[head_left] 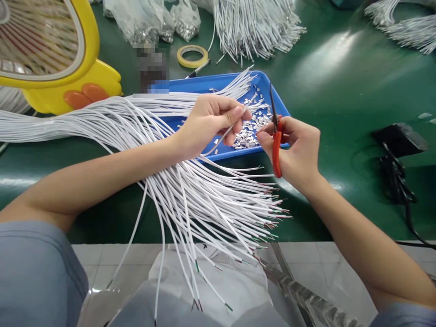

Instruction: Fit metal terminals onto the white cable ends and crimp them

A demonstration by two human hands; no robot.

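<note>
My left hand [213,120] pinches one white cable [223,135] between thumb and fingers, its end pointing up to the right. In my right hand [301,147] is a pair of scissors [277,156] with red handles, dark blades pointing up. The right thumb and index fingertip come together near the cable end; whether they hold a small part I cannot make out. Beneath both hands lies a blue tray [277,97] with many small silver metal clips [247,138]. A loose bundle of white cables [204,195] runs under my left forearm, with stripped coloured wire ends over the table edge.
A yellow fan [93,41] stands at the upper left. Behind the tray are yellow tape [180,58], a pen [199,69], plastic bags of metal parts [185,20] and another cable bundle [255,27]. A black adapter [400,138] with its cord lies right, below more cables [405,32].
</note>
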